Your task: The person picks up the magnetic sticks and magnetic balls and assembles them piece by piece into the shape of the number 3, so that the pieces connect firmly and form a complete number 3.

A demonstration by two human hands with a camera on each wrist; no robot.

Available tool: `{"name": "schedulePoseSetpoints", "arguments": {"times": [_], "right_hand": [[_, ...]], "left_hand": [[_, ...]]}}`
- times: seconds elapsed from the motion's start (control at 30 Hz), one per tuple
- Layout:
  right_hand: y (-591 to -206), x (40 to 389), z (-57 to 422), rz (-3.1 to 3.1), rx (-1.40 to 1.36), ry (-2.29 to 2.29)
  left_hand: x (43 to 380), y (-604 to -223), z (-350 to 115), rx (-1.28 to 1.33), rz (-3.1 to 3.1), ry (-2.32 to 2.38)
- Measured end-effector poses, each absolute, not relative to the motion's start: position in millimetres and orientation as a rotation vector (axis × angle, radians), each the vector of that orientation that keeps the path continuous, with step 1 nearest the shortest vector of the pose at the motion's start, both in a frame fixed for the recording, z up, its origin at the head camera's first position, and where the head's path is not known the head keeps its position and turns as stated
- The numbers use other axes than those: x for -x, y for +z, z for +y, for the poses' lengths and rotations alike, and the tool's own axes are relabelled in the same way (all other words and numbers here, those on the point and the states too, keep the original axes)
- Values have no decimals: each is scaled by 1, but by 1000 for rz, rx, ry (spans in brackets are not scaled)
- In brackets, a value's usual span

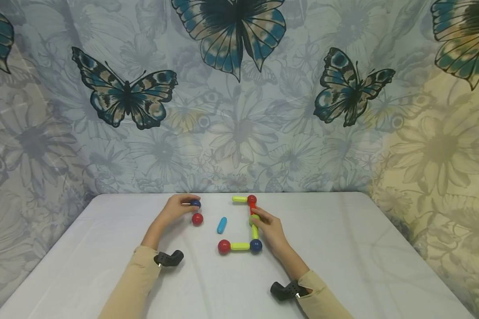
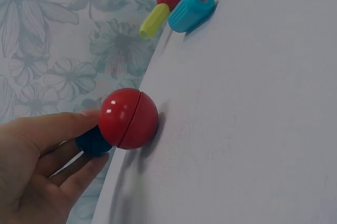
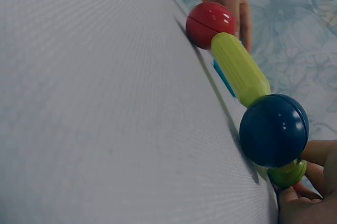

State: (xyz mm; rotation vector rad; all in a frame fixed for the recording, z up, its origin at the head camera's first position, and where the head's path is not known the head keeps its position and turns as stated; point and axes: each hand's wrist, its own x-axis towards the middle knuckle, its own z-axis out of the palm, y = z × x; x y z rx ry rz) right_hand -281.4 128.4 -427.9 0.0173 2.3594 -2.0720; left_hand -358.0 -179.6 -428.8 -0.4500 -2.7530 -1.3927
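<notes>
My left hand [image 1: 178, 208] pinches a dark blue ball [image 1: 195, 204] near the table's back edge. Just in front of that ball is a loose red ball [image 1: 197, 219], which partly covers it in the left wrist view. With thumb and fingers, my right hand [image 1: 272, 227] grips the green ball [image 1: 254, 219] of a joined chain. From there a red rod [image 1: 253, 207] leads back to a red ball [image 1: 252, 200] with a yellow-green rod [image 1: 239, 199]. Toward the front, another yellow-green rod [image 1: 255, 232] reaches a blue ball [image 3: 274, 130], then a rod [image 3: 239, 68] and a red ball [image 3: 209, 25].
A loose light blue rod [image 1: 221, 225] lies between the hands on the white-covered table [image 1: 207, 288]. Behind the table's back edge hangs a butterfly-patterned cloth [image 1: 239, 146]. Each wrist wears a black camera band, the left one [image 1: 169, 258] beside the beige sleeve.
</notes>
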Motion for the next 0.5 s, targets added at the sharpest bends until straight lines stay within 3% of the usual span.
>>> {"name": "schedulePoseSetpoints", "arguments": {"times": [0.5], "right_hand": [[-432,284,129,2377,-8,-2055]], "left_hand": [[373,-438,-147,432,-2654,-1482]]}}
